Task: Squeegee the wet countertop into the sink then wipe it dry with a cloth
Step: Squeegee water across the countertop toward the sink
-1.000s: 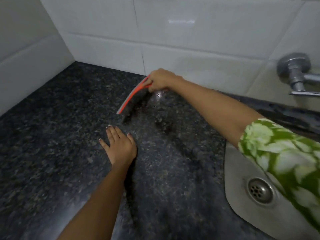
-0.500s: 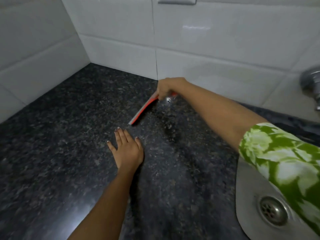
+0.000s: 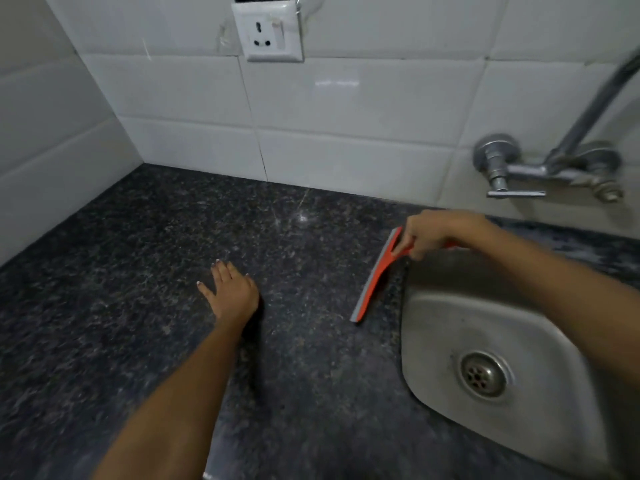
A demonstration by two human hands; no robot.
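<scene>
Speckled dark granite forms the table [image 3: 138, 306], glossy near the white tiles [image 3: 346, 109]. Right hand [image 3: 438, 233] grips the orange squeegee [image 3: 375, 278], its grey blade on the stone just beside the steel sink [image 3: 450, 327]. Left hand [image 3: 232, 292] lies open, flat on the table.
</scene>
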